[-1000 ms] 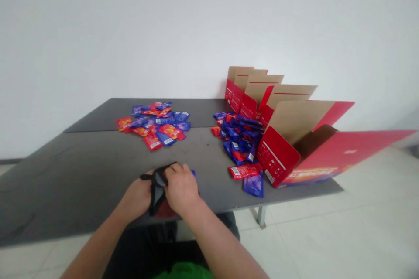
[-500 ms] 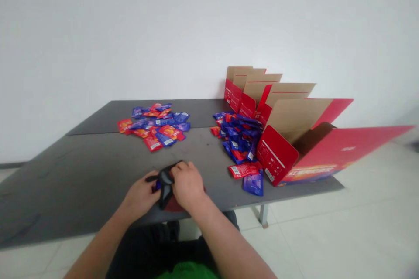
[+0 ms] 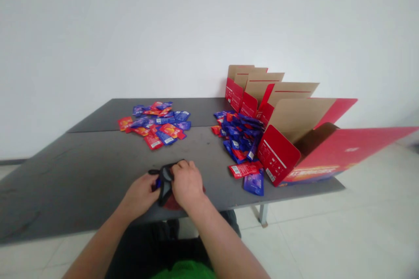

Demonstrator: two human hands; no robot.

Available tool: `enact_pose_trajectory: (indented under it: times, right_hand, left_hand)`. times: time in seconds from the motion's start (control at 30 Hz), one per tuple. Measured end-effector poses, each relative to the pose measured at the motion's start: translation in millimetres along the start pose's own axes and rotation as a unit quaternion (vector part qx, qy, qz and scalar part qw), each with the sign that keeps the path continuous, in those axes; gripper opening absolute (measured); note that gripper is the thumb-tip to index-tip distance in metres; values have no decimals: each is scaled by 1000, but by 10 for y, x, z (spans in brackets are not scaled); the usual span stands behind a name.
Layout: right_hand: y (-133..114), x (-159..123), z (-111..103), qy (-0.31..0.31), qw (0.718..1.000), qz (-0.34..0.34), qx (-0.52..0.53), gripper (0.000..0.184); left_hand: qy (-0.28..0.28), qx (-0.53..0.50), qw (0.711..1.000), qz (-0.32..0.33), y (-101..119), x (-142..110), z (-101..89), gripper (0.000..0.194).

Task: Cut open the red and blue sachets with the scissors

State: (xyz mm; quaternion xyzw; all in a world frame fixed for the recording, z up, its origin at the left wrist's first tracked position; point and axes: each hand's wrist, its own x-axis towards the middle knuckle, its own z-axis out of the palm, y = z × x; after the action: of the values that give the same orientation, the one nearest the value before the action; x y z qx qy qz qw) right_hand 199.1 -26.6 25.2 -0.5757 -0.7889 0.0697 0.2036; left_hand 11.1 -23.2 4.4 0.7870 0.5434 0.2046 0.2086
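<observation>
At the table's near edge, both my hands are on a black-and-grey tool (image 3: 166, 175) whose kind I cannot make out. My right hand (image 3: 187, 184) is closed over its right side, with the fingertips curled under and hidden. My left hand (image 3: 141, 195) grips from the left, its fingers partly hidden behind the tool. Something small and blue (image 3: 158, 182) shows between the left fingers and the tool. Beneath the tool and my right hand lies a reddish-brown thing (image 3: 171, 203), mostly covered.
A loose spread of red and blue packets (image 3: 153, 141) lies on the grey table (image 3: 81, 174) ahead. To the right is a denser heap of packets (image 3: 240, 137). Several open red cardboard boxes (image 3: 279, 152) stand in a row along the right side, flaps up.
Both hands stay on the tool at nearly the same spot. The tool's black end by the left hand has risen slightly. The view has shifted a little.
</observation>
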Motion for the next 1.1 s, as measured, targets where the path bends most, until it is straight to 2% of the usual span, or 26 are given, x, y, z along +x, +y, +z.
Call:
enact_pose_trajectory:
  times: [0.1,0.17,0.23,0.3,0.37,0.4,0.47,0.57,0.7,0.77,0.93,1.0,1.1]
  right_hand:
    - [327,79,-116,2,995,83,-47,22]
    - [403,117,-219,15,991,112,-67,23]
    - [297,99,-261,37,995,81,-49,18]
    - [96,49,-216,45,999,4,-8,11]
    - [-57,8,-129,24,998,-46,18,10]
    - [-81,-3,-94,9,999,-46,19,10]
    - [-10,-11,-75,-10,1000,10,-5,16]
    - [263,-38,-164,-4,992,112,-65,25]
    - [514,-277,-259,33,987,136,-77,20]
    - [544,-456,-242,62,986,146,-51,18]
    - [557,-693,-192,85,984,159,2,22]
    - [565,-688,-202,77,984,158,7,22]
    - [570,-661,-225,66,985,159,8,18]
  left_hand:
    - [27,-1,1000,11,29,-31,-1,38]
    - [28,-3,1000,10,19,-38,3,39]
    - [30,-10,999,14,-10,-28,10,37]
    - [14,-20,999,30,-40,-6,18,34]
    - [-1,-21,999,35,-54,12,22,31]
    - [1,-16,999,31,-52,15,23,30]
    - [21,-5,1000,17,-35,7,24,31]
    - [38,1,999,16,-7,-25,35,36]
    - [29,10,1000,9,-20,-38,28,37]
    - [7,6,1000,20,-41,-16,-25,39]
    - [-121,-44,991,35,-100,119,-302,42]
    - [-152,-19,987,41,-111,183,-425,43]
    - [-190,71,977,71,-83,261,-613,49]
